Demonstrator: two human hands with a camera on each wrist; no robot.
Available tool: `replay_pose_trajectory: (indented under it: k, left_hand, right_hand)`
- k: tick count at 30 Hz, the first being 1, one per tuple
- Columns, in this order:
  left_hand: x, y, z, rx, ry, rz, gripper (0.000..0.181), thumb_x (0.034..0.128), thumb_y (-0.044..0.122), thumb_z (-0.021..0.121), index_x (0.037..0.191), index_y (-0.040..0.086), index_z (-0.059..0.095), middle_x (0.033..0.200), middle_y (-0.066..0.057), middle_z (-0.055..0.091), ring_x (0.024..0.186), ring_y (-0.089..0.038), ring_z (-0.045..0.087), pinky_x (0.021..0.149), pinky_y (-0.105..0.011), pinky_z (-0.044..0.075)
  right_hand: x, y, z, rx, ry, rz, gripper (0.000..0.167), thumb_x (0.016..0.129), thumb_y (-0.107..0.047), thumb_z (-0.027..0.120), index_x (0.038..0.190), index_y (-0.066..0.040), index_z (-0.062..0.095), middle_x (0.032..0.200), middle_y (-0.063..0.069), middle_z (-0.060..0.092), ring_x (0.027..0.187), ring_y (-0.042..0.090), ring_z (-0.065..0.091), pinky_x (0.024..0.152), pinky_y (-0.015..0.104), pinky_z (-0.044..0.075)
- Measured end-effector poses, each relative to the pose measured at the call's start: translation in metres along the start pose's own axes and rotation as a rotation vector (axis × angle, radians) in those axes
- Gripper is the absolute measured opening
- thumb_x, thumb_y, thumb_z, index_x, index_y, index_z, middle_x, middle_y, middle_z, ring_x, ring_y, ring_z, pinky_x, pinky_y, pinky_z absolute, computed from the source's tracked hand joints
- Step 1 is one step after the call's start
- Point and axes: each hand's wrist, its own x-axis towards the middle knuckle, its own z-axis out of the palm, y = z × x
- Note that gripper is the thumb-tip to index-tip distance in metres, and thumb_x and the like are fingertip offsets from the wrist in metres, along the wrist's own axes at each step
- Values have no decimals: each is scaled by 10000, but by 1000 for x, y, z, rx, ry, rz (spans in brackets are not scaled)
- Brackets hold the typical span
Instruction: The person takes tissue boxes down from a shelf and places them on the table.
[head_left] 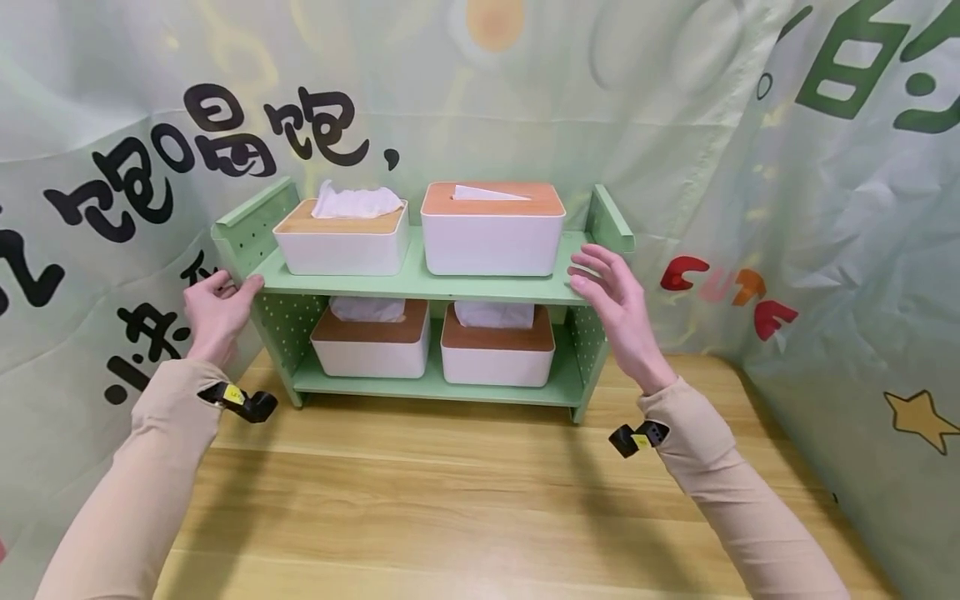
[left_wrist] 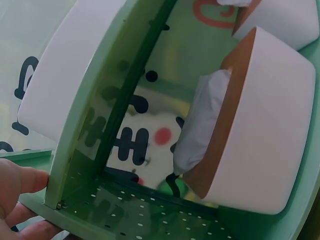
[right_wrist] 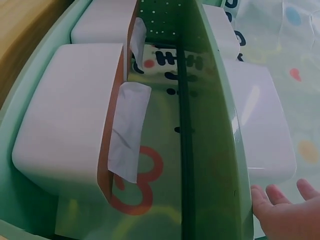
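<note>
A two-tier green shelf holds white tissue boxes with wooden lids, two on each tier. At its left front corner, my left hand grips the frame; in the left wrist view the thumb of that hand presses the board's end while fingers curl round the side panel. My right hand is by the right end of the upper tier, fingers spread and slightly bent. The right wrist view shows this hand with a fingertip at the upper board's edge, beside an upper box.
The shelf stands on a wooden table, near its back. A printed cloth with black characters and coloured drawings hangs behind and on both sides. Each wrist carries a small black camera, the left one and the right one.
</note>
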Motion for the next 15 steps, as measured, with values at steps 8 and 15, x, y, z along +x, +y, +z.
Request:
replay_pose_trajectory:
  k: [8, 15]
  left_hand:
    - [4, 0, 1, 38, 39, -29, 571, 933, 320, 673, 1464, 178, 516, 991, 198, 595, 976, 66, 558, 939, -134, 489]
    - [7, 3, -1, 51, 35, -23, 562, 923, 285, 680, 1449, 154, 533, 837, 246, 567, 824, 102, 543, 805, -98, 478]
  right_hand:
    - [16, -3, 2, -36, -35, 59, 551, 1013, -181, 559, 1517, -73, 365, 1539, 189, 428, 1429, 360, 429, 1224, 467, 337]
    - [27, -6, 4, -64, -71, 111, 632, 999, -215, 591, 1549, -94, 304, 1592, 172, 372, 1466, 322, 394, 1229, 475, 327]
